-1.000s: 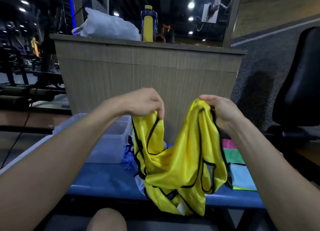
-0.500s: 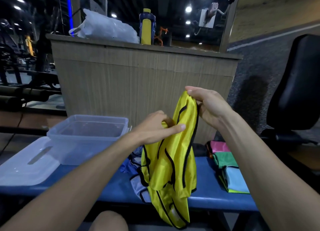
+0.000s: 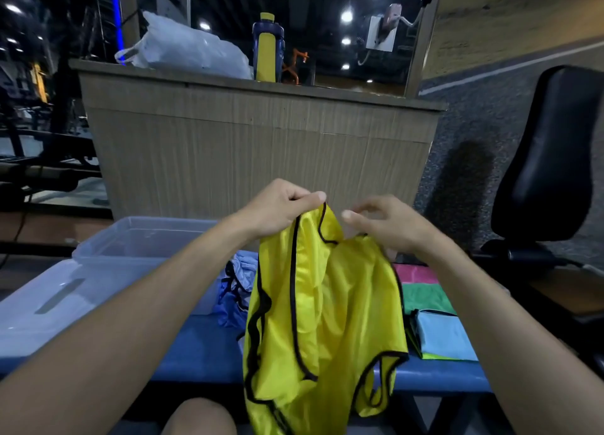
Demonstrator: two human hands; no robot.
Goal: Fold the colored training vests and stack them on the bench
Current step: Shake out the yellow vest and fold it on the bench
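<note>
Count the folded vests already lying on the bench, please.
3 show: pink vest farthest, green vest in the middle, light blue vest nearest. The yellow vest may hide others.

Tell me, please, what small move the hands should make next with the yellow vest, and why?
Probably draw the right hand outward to spread the yellow vest: the left hand pinches its top edge, yet it hangs bunched above the bench, unfolded.

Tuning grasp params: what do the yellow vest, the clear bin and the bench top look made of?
Yellow vest: thin, slightly glossy synthetic fabric, likely polyester, with black edge binding; it drapes limply with a sheen. Clear bin: translucent rigid plastic; its far wall shows through. Bench: smooth blue cover, possibly vinyl; its padding cannot be judged.
</note>
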